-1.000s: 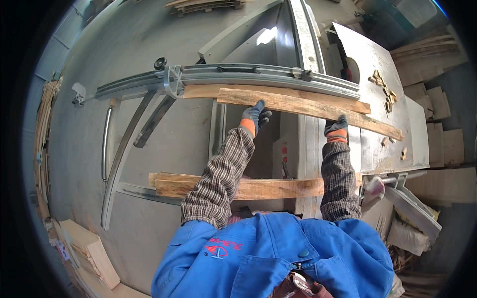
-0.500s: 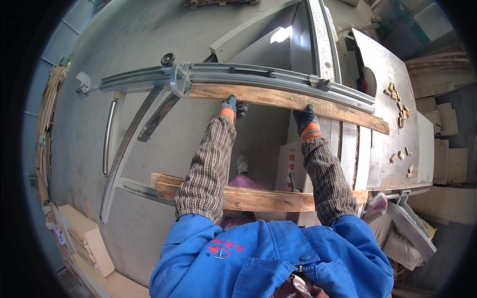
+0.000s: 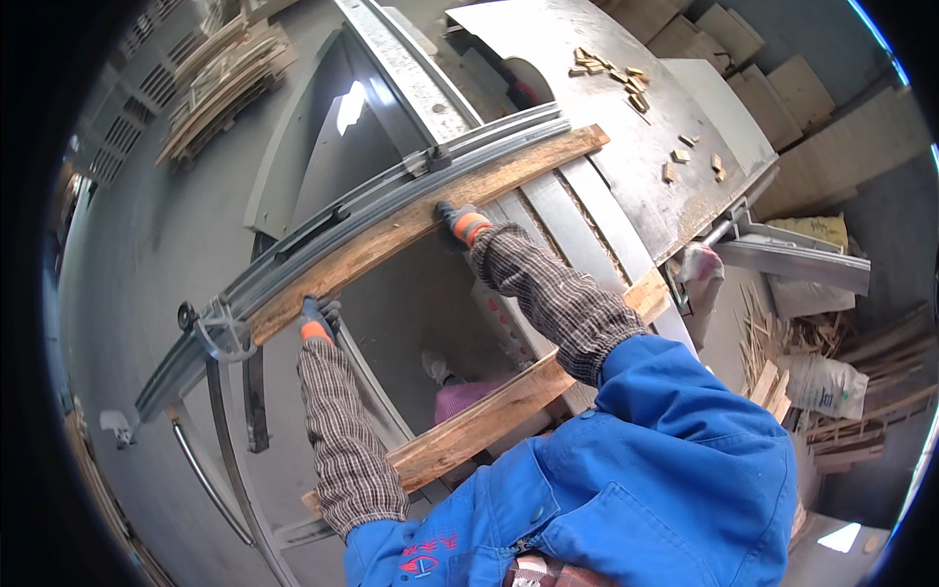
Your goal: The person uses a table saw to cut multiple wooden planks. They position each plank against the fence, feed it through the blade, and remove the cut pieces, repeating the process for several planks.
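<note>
A long rough wooden plank (image 3: 391, 233) lies against the near side of a grey metal fence rail (image 3: 293, 252). Its left end sits by a clear curved stop piece (image 3: 223, 336) on the rail. My left hand (image 3: 319, 319), in a dark glove with an orange cuff, is closed on the plank's near edge close to that end. Farther right, my gloved right hand (image 3: 462, 223) grips the same edge, its thumb on top and its lower fingers mostly hidden. A second wooden plank (image 3: 479, 430) lies nearer my body, beneath my forearms.
Small wood offcuts (image 3: 626, 83) are scattered on the metal saw table (image 3: 577, 147) at the far right. Stacked boards (image 3: 220, 88) stand on the floor at the far left. White sacks (image 3: 822, 384) and scrap strips lie at right. A metal bar (image 3: 210, 484) runs at lower left.
My view has swung to the right, so the rail and plank now slant up to the right. Both hands keep hold of the plank, which stays along the rail.
</note>
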Action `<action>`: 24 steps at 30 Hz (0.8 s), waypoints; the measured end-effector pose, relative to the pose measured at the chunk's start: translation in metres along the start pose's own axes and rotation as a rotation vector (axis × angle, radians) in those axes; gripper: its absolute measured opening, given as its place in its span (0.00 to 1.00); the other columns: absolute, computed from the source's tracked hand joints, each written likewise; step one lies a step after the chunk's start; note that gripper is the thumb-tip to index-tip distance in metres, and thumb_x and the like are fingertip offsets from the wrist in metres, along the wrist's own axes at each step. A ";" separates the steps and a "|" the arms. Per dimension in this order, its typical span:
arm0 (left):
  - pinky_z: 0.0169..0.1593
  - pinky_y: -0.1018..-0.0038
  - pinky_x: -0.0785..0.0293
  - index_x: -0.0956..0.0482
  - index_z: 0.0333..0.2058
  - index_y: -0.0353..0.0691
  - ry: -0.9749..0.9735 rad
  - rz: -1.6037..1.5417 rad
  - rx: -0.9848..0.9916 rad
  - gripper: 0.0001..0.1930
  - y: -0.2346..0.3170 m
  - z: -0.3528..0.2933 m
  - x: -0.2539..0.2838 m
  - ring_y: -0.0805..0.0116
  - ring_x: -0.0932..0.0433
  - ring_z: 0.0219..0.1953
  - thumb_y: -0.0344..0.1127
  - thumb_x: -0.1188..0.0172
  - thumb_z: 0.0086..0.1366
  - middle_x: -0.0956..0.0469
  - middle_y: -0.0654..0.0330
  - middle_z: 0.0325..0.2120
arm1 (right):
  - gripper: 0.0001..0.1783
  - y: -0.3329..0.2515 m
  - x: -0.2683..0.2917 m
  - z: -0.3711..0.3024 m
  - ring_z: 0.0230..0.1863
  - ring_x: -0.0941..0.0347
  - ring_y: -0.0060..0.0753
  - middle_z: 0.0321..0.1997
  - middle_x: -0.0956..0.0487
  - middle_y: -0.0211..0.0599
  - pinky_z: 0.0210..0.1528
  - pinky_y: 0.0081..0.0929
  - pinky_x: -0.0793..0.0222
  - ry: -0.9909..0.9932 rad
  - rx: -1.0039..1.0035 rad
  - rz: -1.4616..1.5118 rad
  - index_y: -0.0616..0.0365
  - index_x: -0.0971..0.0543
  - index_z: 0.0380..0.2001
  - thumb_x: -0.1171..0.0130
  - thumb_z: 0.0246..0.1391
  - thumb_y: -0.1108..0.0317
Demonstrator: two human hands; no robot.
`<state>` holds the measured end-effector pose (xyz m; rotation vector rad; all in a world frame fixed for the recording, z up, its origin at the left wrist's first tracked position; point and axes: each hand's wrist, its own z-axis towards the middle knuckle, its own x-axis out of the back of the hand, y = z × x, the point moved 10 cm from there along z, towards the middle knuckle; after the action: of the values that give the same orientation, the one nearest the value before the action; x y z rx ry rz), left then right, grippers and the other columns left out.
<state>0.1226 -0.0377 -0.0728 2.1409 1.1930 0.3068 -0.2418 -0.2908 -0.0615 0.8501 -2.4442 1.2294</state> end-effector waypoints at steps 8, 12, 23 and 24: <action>0.15 0.80 0.51 0.27 0.34 0.40 -0.025 -0.223 0.083 0.26 -0.021 0.021 0.001 0.78 0.45 0.11 0.59 0.58 0.73 0.32 0.66 0.15 | 0.34 -0.056 0.036 -0.092 0.34 0.21 0.39 0.32 0.17 0.39 0.43 0.38 0.28 -0.186 0.084 -0.378 0.56 0.16 0.34 0.55 0.63 0.35; 0.16 0.81 0.42 0.23 0.38 0.38 -0.164 -0.172 0.000 0.28 -0.014 0.081 0.034 0.78 0.38 0.12 0.59 0.59 0.74 0.23 0.63 0.21 | 0.33 -0.043 -0.007 -0.062 0.26 0.21 0.37 0.28 0.17 0.41 0.31 0.34 0.23 -0.377 -0.007 0.294 0.58 0.16 0.28 0.52 0.64 0.38; 0.45 0.72 0.24 0.18 0.34 0.41 -0.474 -0.103 -0.028 0.26 -0.010 -0.036 -0.002 0.68 0.22 0.35 0.57 0.54 0.71 0.17 0.64 0.31 | 0.21 0.044 0.220 -0.224 0.23 0.23 0.22 0.26 0.19 0.31 0.26 0.23 0.28 0.057 0.427 0.698 0.57 0.17 0.35 0.43 0.63 0.49; 0.46 0.73 0.24 0.18 0.36 0.41 -0.449 -0.023 -0.202 0.25 0.016 -0.034 0.030 0.68 0.21 0.38 0.55 0.55 0.72 0.17 0.64 0.33 | 0.19 0.073 0.258 -0.254 0.26 0.22 0.25 0.28 0.18 0.32 0.30 0.25 0.26 0.239 0.486 0.591 0.57 0.16 0.36 0.42 0.62 0.51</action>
<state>0.1329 -0.0039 -0.0402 1.8867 0.8852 -0.0638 -0.4945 -0.1514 0.1692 0.0339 -2.2955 2.0454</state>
